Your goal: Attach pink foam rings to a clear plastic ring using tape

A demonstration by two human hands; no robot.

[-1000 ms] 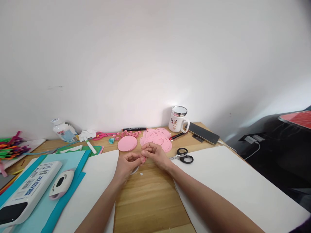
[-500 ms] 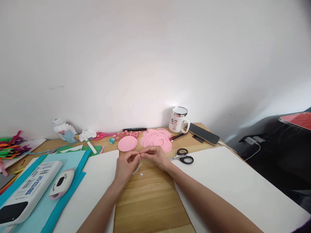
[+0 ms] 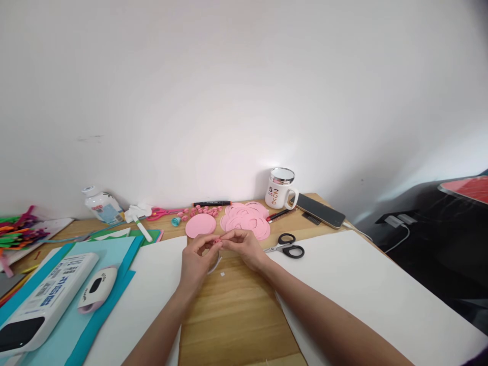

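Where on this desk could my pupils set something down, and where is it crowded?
Bare wood lies between the forearms; the white sheet right of the black scissors also has room. Crowded: along the wall, from bottle to phone.

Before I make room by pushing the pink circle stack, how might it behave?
The pink circle stack looks like thin paper, so probably light and bendy. Its edges sit slightly uneven, so the layers may slide apart.

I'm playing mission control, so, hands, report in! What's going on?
Left hand, right hand: together, pinching. Small pink paper piece: between them, partly hidden. Black-handled scissors: close beside right hand.
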